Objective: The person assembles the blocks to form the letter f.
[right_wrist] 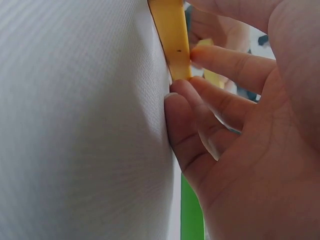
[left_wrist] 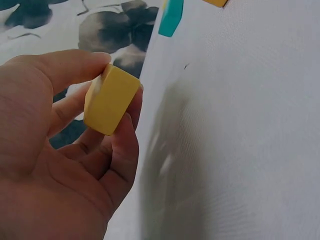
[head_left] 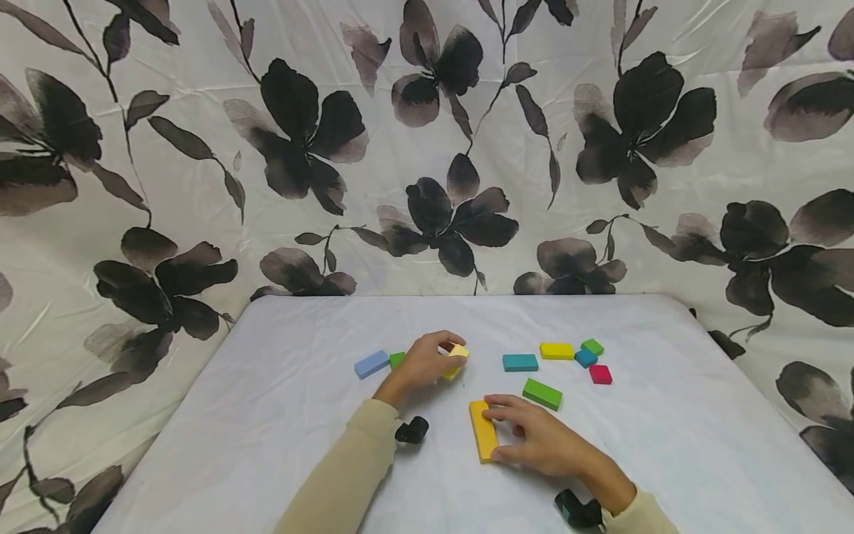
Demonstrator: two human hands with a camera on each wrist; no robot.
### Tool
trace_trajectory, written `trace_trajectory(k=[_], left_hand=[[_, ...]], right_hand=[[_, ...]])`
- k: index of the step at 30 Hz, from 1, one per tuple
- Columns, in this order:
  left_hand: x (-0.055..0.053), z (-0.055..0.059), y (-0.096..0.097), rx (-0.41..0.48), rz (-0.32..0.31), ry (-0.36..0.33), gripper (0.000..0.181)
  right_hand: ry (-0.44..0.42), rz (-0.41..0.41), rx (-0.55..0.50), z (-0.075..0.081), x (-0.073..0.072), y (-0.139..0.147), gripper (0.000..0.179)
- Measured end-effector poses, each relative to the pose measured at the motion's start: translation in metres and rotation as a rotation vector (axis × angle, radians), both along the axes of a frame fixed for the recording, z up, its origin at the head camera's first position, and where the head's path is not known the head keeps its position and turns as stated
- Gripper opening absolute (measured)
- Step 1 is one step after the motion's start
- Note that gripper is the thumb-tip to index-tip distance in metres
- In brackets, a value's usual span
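Note:
My left hand (head_left: pixel 425 362) pinches a small yellow block (left_wrist: pixel 112 100) between thumb and fingers, held above the cloth in the left wrist view. Half hidden beside that wrist is a green block (head_left: pixel 396 360), with a light blue block (head_left: pixel 371 364) to its left. Nearer the front, a long orange-yellow block (head_left: pixel 483 432) lies flat on the white cloth. My right hand (head_left: pixel 540 437) grips it from the right, the thumb by its near end and curled fingers by its far end. In the right wrist view, fingertips (right_wrist: pixel 197 54) touch this block.
Right of the left hand lie a teal block (head_left: pixel 520 363) and a yellow block (head_left: pixel 557 351). Farther right, small green (head_left: pixel 592 346), blue (head_left: pixel 586 358) and red (head_left: pixel 600 374) blocks cluster. A long green block (head_left: pixel 543 394) lies just beyond the right hand. Floral cloth (head_left: pixel 440 148) hangs behind.

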State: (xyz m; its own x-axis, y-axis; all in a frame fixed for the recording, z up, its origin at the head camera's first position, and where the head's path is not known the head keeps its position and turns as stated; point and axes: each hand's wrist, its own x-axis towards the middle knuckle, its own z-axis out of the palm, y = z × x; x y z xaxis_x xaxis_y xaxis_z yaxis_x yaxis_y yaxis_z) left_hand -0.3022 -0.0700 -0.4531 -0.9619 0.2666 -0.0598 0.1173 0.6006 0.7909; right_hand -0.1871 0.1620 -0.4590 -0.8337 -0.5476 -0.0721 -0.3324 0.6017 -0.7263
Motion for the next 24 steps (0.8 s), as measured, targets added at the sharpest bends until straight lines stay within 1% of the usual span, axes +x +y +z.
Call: trace_trajectory(k=[5,11,16,19,24], left_hand=[[0.001,-0.002,0.003,0.006,-0.007,0.028,0.028],[0.004,-0.005,0.009,-0.008,0.007,0.026,0.026],[0.004,-0.005,0.013,-0.004,0.015,0.035,0.025],[0.002,-0.005,0.015,0.008,0.028,0.022,0.025],[0.004,-0.005,0.015,0.042,0.043,-0.017,0.025]], right_hand=[[0.010,0.003,-0.002,-0.001,0.000,0.001,0.057],[0.016,0.009,0.002,-0.001,0.001,0.001,0.057],[0.027,0.016,0.010,0.000,0.001,0.001,0.058],[0.033,0.015,0.017,0.000,0.001,0.002,0.058],[0.033,0.008,0.020,-0.002,0.000,0.001,0.057]])
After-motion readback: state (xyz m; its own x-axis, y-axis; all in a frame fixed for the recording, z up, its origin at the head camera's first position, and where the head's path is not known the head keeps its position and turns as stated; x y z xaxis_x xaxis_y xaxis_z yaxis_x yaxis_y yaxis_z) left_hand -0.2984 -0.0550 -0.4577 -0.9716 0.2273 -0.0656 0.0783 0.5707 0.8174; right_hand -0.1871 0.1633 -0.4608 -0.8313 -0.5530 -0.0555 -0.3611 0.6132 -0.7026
